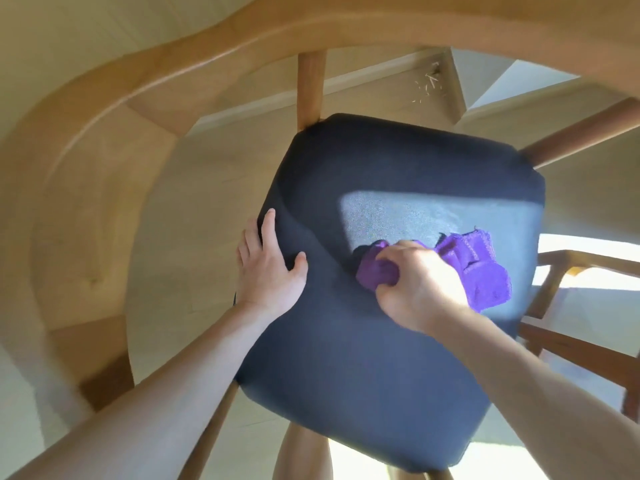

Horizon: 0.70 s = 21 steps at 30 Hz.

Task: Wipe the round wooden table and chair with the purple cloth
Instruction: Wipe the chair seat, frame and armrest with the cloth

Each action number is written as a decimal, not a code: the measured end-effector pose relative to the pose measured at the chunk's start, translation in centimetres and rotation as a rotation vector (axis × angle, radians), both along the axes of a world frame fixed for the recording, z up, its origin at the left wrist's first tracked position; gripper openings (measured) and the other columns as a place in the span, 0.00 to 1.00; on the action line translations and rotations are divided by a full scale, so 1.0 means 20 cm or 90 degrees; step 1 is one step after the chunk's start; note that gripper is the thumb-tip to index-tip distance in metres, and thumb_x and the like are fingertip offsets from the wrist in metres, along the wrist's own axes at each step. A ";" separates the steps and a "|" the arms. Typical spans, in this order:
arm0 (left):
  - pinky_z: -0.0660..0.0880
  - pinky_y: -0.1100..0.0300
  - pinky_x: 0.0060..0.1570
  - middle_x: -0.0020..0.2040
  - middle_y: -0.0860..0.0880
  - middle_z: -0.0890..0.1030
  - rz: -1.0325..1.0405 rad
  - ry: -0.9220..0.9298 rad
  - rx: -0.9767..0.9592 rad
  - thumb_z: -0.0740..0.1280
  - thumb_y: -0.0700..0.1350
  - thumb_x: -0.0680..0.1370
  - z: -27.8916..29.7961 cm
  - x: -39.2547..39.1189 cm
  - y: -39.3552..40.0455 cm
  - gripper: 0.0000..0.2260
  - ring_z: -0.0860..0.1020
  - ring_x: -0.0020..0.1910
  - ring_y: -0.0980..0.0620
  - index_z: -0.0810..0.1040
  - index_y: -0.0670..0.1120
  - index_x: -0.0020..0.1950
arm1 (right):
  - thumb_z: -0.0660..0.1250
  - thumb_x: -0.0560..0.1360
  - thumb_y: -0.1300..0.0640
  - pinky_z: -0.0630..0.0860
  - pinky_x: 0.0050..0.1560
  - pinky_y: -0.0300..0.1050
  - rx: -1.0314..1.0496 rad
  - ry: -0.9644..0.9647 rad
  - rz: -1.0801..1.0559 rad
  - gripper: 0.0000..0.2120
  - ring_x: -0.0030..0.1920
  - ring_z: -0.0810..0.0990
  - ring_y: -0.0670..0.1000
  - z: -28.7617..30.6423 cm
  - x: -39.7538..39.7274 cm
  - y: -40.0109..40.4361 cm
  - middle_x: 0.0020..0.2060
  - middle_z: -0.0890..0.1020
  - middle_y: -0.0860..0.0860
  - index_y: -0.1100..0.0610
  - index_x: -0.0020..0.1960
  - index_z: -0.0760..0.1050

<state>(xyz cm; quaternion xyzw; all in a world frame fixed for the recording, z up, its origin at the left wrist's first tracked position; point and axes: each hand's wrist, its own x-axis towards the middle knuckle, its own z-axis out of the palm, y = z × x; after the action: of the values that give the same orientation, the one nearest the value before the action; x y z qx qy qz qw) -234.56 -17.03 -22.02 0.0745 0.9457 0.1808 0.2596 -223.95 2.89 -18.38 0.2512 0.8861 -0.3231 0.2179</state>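
A wooden chair with a dark blue padded seat [363, 358] fills the view from above. Its curved wooden backrest [145, 84] arcs across the top and left. My right hand [419, 282] grips the bunched purple cloth [485, 271] and presses it on the right part of the seat, beside a sunlit patch. My left hand [268, 268] lies flat with straight fingers on the seat's left edge, thumb on the cushion.
Pale floor [194, 237] surrounds the chair. Another wooden chair frame [571, 306] stands close at the right. A white baseboard and a wall corner [450, 81] with some debris lie beyond the seat. Bright sunlight falls at the right.
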 end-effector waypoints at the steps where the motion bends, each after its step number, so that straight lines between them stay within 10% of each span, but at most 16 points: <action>1: 0.61 0.47 0.74 0.78 0.42 0.59 -0.047 0.037 -0.020 0.70 0.51 0.77 0.03 -0.01 0.00 0.36 0.60 0.76 0.40 0.57 0.46 0.80 | 0.61 0.66 0.52 0.68 0.45 0.44 -0.034 0.032 -0.115 0.10 0.48 0.74 0.51 0.03 -0.01 0.04 0.42 0.74 0.43 0.47 0.46 0.75; 4: 0.72 0.53 0.52 0.59 0.49 0.71 -0.254 0.089 -0.054 0.75 0.59 0.72 0.13 0.01 0.05 0.25 0.72 0.59 0.45 0.68 0.48 0.58 | 0.62 0.67 0.51 0.67 0.54 0.42 -0.065 0.158 -0.418 0.23 0.56 0.74 0.50 0.04 -0.14 0.16 0.58 0.76 0.48 0.50 0.62 0.75; 9: 0.67 0.56 0.43 0.50 0.52 0.73 -0.423 -0.144 -0.155 0.77 0.61 0.69 0.15 0.04 0.16 0.24 0.70 0.45 0.49 0.65 0.51 0.47 | 0.68 0.74 0.47 0.73 0.55 0.54 0.125 0.043 -0.145 0.31 0.69 0.63 0.61 -0.09 -0.31 0.11 0.71 0.64 0.53 0.46 0.74 0.62; 14: 0.67 0.56 0.44 0.54 0.48 0.75 -0.456 -0.180 -0.184 0.80 0.54 0.70 0.16 0.01 0.18 0.25 0.73 0.48 0.47 0.65 0.49 0.49 | 0.70 0.69 0.51 0.68 0.38 0.47 0.125 0.015 0.042 0.27 0.57 0.63 0.56 -0.13 -0.05 -0.07 0.59 0.63 0.47 0.44 0.64 0.63; 21: 0.68 0.52 0.63 0.63 0.44 0.69 -0.514 -0.192 -0.282 0.79 0.50 0.72 0.15 0.08 0.22 0.29 0.71 0.65 0.43 0.65 0.44 0.63 | 0.64 0.67 0.53 0.65 0.44 0.43 0.007 0.001 0.037 0.14 0.52 0.74 0.51 -0.02 0.15 0.09 0.44 0.70 0.40 0.46 0.53 0.77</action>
<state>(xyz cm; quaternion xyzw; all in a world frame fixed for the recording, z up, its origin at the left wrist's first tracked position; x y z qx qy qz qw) -232.89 -12.60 -18.93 0.3514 0.8089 -0.1312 0.4528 -221.05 4.62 -18.69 0.2260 0.8949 -0.3121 0.2250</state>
